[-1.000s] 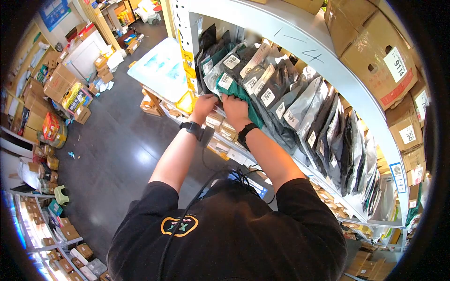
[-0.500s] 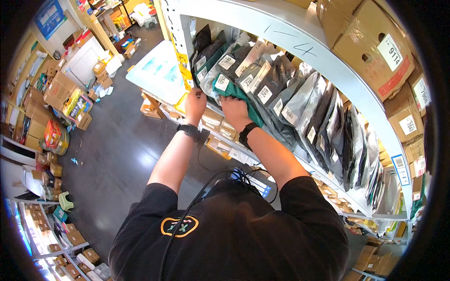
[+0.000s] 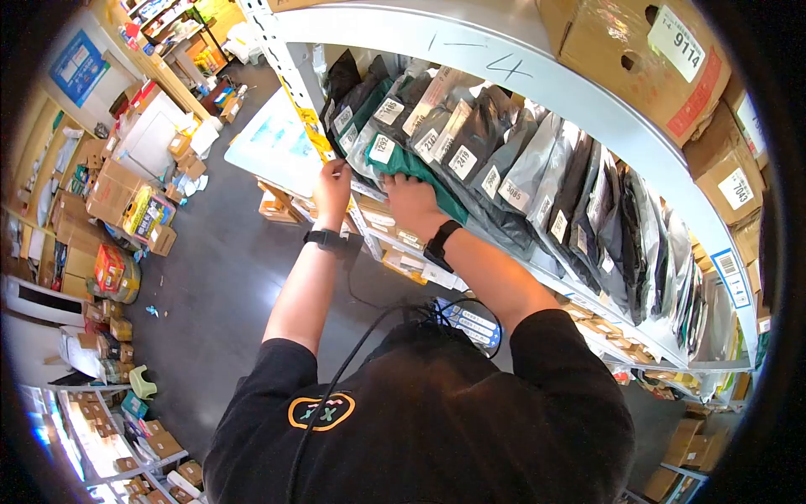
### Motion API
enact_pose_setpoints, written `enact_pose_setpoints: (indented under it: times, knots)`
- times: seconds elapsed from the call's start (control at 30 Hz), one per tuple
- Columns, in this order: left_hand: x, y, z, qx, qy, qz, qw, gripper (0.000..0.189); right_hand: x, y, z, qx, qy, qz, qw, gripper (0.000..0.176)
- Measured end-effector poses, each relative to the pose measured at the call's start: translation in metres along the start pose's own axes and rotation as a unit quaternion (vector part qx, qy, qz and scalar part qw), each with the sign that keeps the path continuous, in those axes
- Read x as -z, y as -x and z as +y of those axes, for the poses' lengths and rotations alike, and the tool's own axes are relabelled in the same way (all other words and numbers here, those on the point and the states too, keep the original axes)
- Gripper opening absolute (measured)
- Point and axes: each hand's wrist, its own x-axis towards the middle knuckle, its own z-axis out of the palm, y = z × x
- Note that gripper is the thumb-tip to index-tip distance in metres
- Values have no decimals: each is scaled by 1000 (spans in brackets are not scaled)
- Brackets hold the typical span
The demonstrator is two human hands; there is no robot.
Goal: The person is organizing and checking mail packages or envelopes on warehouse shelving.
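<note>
My left hand (image 3: 332, 191) is closed in a pinch beside the yellow-marked shelf post (image 3: 312, 130); what its fingers hold, if anything, is too small to make out. My right hand (image 3: 411, 202) lies with spread fingers on the lower front edge of a green bag (image 3: 420, 170) labelled 1292. That bag leans in a row of grey and black plastic bags (image 3: 495, 147) with white number labels, packed upright along the shelf.
The white shelf beam (image 3: 470, 42) marked 1-4 arches above the bags. Cardboard boxes (image 3: 625, 50) stand on the level above. A white board (image 3: 273, 143) lies left of the post. More boxes (image 3: 117, 185) are piled at the far left. A black cable hangs over my shirt.
The shelf and bags appear shifted slightly left in the view. My left hand has moved a little left and down along the post; my right hand stays by the green bag.
</note>
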Motion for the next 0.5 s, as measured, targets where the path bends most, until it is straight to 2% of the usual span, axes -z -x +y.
enact_pose_setpoints:
  times: [0.03, 0.13, 0.2, 0.33, 0.37, 0.4, 0.47, 0.5]
  knots:
    - [8, 0, 8, -4, -6, 24, 1000, 23, 15, -1, 0, -2, -45, -23, 999, 27]
    - [18, -8, 24, -16, -30, 61, 998, 22, 72, -28, 4, 30, -155, 44, 986, 19]
    - [19, -14, 24, -9, -19, 57, 998, 23, 116, -59, 0, 20, -174, 138, 975, 7]
    - [21, -19, 37, 15, -94, 36, 995, 28, 129, -139, 13, 88, -187, 267, 941, 15]
    - [21, -21, 40, 21, -118, 30, 992, 30, 130, -154, 13, 77, -149, 209, 964, 20]
    - [21, -20, 45, 24, -116, 30, 992, 26, 126, -164, 13, 98, -138, 199, 965, 20]
    - [17, -22, 43, 37, -112, 20, 993, 22, 120, -183, 20, 183, -63, 129, 973, 25]
    - [15, -23, 41, 28, -122, 30, 992, 23, 116, -195, 20, 191, -38, 89, 977, 18]
